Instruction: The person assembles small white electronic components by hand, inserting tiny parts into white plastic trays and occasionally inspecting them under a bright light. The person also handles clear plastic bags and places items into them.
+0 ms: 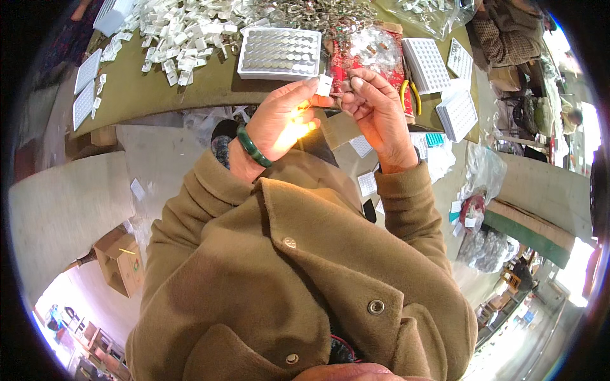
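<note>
My left hand (283, 120), a green bangle at its wrist, pinches a small white plastic piece (325, 85) between thumb and fingers. Bright light falls on its palm. Close to the right of it, my right hand (380, 117) has thumb and forefinger pressed together; what sits between them is too small to make out. Just beyond both hands lies a white tray (242, 60) with rows of round silvery pieces. A red patterned cloth (343, 58) beyond the right hand carries small clear and white bits. Beside that hand lie pliers with yellow handles (416, 96).
A large heap of white plastic pieces (184, 35) covers the table's far left, with small metal parts (311, 14) beside it. Stacked white trays (427, 66) stand at the right. A cardboard box (121, 261) sits on the floor at the left.
</note>
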Demonstrator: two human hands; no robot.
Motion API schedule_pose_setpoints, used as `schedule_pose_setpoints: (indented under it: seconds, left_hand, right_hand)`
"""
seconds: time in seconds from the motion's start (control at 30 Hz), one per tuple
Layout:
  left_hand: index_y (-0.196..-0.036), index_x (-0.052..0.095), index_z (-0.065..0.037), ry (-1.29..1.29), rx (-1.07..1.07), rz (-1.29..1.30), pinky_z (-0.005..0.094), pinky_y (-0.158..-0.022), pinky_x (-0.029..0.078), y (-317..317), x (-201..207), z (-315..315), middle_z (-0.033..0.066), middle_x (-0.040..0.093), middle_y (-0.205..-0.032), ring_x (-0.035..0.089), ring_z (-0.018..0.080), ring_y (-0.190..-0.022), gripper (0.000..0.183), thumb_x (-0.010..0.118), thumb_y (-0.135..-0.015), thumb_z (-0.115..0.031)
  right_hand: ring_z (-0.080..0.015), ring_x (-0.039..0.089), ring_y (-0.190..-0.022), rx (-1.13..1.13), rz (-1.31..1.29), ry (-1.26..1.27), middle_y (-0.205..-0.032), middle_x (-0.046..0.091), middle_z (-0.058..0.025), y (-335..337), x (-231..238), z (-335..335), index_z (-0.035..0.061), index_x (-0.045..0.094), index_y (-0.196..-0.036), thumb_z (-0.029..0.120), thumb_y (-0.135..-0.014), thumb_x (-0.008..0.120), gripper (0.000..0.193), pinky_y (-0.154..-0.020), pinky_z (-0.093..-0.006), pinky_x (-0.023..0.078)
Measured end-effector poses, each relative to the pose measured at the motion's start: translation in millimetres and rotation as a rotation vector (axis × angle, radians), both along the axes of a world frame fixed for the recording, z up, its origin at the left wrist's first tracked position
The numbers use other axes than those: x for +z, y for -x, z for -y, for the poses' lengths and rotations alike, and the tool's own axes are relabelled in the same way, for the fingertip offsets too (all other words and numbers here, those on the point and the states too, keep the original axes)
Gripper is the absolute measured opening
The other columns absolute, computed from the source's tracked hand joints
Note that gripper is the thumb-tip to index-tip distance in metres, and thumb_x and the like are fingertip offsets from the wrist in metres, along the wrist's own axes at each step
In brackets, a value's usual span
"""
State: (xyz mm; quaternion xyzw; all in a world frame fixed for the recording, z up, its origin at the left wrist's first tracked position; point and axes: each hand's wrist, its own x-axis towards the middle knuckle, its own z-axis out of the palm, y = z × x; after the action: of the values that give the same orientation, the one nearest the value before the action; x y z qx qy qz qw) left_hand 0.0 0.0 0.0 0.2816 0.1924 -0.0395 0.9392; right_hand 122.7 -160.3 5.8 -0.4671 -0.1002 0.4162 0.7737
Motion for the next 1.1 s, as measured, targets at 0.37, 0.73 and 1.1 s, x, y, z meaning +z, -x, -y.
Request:
schedule_pose_setpoints:
  seconds: [0.37, 0.73, 1.1]
  left_hand:
    - [-0.109, 0.061, -0.006, -0.011, 0.097, 0.030, 0.0249, -0.067, 0.044, 17, 6, -5, 0.0044, 0.064, -0.091, 0.041, 0.0031, -0.056, 0.024, 0.055, -0.098, -0.026]
    - [-0.100, 0.062, -0.005, -0.330, 0.135, 0.026, 0.0219, -0.061, 0.044, 22, -7, -6, 0.0009, 0.062, -0.085, 0.041, 0.0020, -0.053, 0.021, 0.058, -0.096, -0.025]
    - [-0.098, 0.063, -0.008, 0.044, 0.099, -0.071, 0.0184, -0.057, 0.041, 28, -8, -20, 0.0029, 0.064, -0.082, 0.038, -0.0008, -0.049, 0.017, 0.060, -0.096, -0.025]
  right_hand:
    - [-0.0063, 0.057, -0.085, -0.137, 0.321, 0.049, -0.092, 0.065, -0.0006, 35, 1, -38, 0.0027, 0.064, -0.096, 0.005, -0.092, 0.061, 0.006, -0.077, -0.0231, 0.046]
    - [-0.0078, 0.058, -0.079, -0.066, 0.901, 0.375, -0.087, 0.064, -0.0022, 45, 1, -43, -0.0009, 0.062, -0.095, 0.003, -0.090, 0.061, 0.006, -0.072, -0.0243, 0.048]
    - [-0.0195, 0.064, -0.073, 0.018, 1.061, 0.446, -0.079, 0.065, -0.0121, 38, 11, -49, 0.0000, 0.063, -0.093, 0.004, -0.087, 0.062, 0.007, -0.065, -0.0315, 0.050]
